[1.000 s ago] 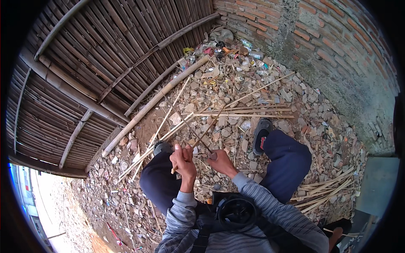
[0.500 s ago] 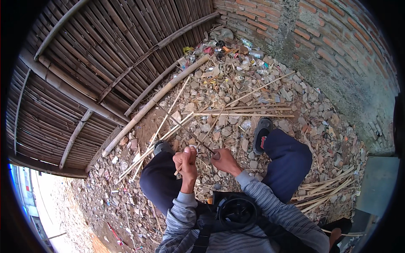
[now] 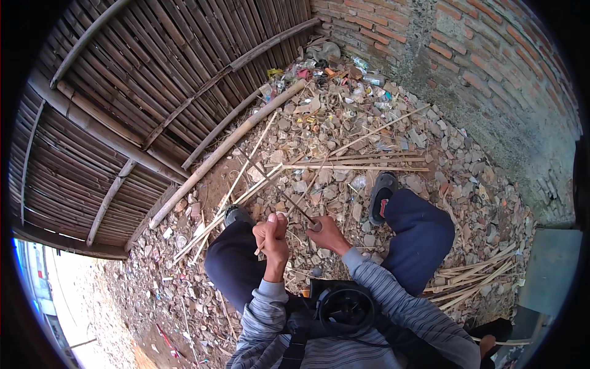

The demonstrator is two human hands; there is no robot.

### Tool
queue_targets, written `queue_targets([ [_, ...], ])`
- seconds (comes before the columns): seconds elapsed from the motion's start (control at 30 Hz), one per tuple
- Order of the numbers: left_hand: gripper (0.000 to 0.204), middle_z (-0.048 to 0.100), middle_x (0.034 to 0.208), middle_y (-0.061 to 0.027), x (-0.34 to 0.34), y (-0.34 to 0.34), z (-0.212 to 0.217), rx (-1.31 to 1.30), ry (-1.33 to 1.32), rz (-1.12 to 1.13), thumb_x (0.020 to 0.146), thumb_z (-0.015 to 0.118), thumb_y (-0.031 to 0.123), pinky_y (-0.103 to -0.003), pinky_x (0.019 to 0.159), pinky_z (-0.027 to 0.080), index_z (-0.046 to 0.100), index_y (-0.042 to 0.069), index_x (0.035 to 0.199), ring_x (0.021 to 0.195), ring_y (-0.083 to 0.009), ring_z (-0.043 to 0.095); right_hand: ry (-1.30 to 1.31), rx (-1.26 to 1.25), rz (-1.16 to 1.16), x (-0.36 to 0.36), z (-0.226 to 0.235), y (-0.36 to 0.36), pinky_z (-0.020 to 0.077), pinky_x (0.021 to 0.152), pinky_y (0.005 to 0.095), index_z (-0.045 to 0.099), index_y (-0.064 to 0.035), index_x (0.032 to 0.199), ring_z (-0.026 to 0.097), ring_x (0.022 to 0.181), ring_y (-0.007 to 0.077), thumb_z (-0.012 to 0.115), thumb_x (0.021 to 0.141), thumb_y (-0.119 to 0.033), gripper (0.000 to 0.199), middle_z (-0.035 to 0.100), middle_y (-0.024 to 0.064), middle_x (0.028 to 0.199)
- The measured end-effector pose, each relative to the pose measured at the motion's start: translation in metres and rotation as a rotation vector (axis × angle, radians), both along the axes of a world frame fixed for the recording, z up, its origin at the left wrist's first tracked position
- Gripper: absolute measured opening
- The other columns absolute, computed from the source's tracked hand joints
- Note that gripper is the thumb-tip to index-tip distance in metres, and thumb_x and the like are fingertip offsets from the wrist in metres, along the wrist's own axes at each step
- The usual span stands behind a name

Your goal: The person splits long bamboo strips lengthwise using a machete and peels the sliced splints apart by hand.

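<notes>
One thin bamboo strip point(image 3: 313, 182), held in left hand point(image 3: 271, 238), fingers curled tight. Right hand point(image 3: 330, 235) just beside, closed round handle point(image 3: 316, 226) of long thin blade point(image 3: 294, 205) pointing far left. More strips point(image 3: 381, 168) on stony ground point(image 3: 467, 206). Thick pole point(image 3: 227, 152), left. Brick wall point(image 3: 485, 61), far right.

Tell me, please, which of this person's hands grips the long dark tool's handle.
The right hand holds the handle; the left hand, by contrast, grips a thin pale strip.
</notes>
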State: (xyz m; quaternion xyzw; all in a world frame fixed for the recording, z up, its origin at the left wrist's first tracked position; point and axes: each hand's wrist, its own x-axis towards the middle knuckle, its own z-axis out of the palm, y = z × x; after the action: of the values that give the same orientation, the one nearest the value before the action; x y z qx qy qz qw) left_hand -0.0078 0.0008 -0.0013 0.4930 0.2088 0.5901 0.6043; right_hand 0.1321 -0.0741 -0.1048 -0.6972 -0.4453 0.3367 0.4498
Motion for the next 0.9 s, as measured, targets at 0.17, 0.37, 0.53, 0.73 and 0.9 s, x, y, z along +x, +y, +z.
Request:
queue_targets([
  [0.17, 0.063, 0.017, 0.054, 0.0048, 0.007, 0.000, 0.000, -0.041, -0.103, 0.000, 0.109, 0.054, 0.020, -0.034, 0.057, 0.020, 0.021, 0.014, 0.056, 0.052, -0.0106, 0.012, 0.043, -0.091, -0.140, 0.027, -0.051, 0.003, 0.0492, 0.061, 0.0438, 0.065, 0.0060, 0.078, 0.060, 0.059, 0.0265, 0.076, 0.079, -0.021, 0.030, 0.063, 0.0165, 0.063],
  [0.37, 0.063, 0.018, 0.053, 0.0047, -0.004, 0.001, -0.004, 0.019, -0.018, -0.039, 0.110, 0.054, 0.020, -0.034, 0.057, 0.020, 0.021, 0.013, 0.056, 0.052, -0.0109, 0.012, -0.008, -0.050, -0.041, 0.001, -0.004, -0.002, 0.0514, 0.067, 0.0461, 0.070, 0.0076, 0.092, 0.064, 0.068, 0.0336, 0.078, 0.079, -0.022, 0.033, 0.066, 0.0211, 0.073],
  [0.53, 0.065, 0.016, 0.053, 0.0047, 0.005, 0.002, 0.000, -0.047, -0.082, -0.004, 0.111, 0.052, 0.026, -0.035, 0.057, 0.019, 0.019, 0.014, 0.056, 0.051, -0.0112, 0.011, -0.021, -0.084, -0.137, 0.016, -0.053, 0.001, 0.0537, 0.067, 0.0456, 0.069, 0.0076, 0.089, 0.069, 0.069, 0.0340, 0.078, 0.079, -0.022, 0.032, 0.068, 0.0208, 0.072],
  [0.73, 0.067, 0.024, 0.051, 0.0034, 0.005, -0.002, 0.006, 0.025, 0.023, -0.087, 0.110, 0.054, 0.028, -0.035, 0.054, 0.016, 0.024, 0.009, 0.053, 0.053, -0.0115, 0.017, -0.096, -0.195, -0.122, 0.029, -0.053, 0.006, 0.0541, 0.071, 0.0464, 0.067, 0.0078, 0.085, 0.069, 0.072, 0.0375, 0.076, 0.078, -0.020, 0.030, 0.069, 0.0250, 0.078],
  [0.9, 0.061, 0.031, 0.050, 0.0015, -0.004, 0.003, 0.006, 0.140, 0.133, -0.188, 0.104, 0.059, 0.022, -0.034, 0.054, 0.021, 0.030, 0.004, 0.054, 0.052, -0.0123, 0.024, -0.008, 0.040, -0.022, 0.006, -0.001, -0.006, 0.0505, 0.064, 0.0433, 0.067, 0.0054, 0.084, 0.062, 0.062, 0.0255, 0.078, 0.081, -0.019, 0.026, 0.064, 0.0163, 0.066],
])
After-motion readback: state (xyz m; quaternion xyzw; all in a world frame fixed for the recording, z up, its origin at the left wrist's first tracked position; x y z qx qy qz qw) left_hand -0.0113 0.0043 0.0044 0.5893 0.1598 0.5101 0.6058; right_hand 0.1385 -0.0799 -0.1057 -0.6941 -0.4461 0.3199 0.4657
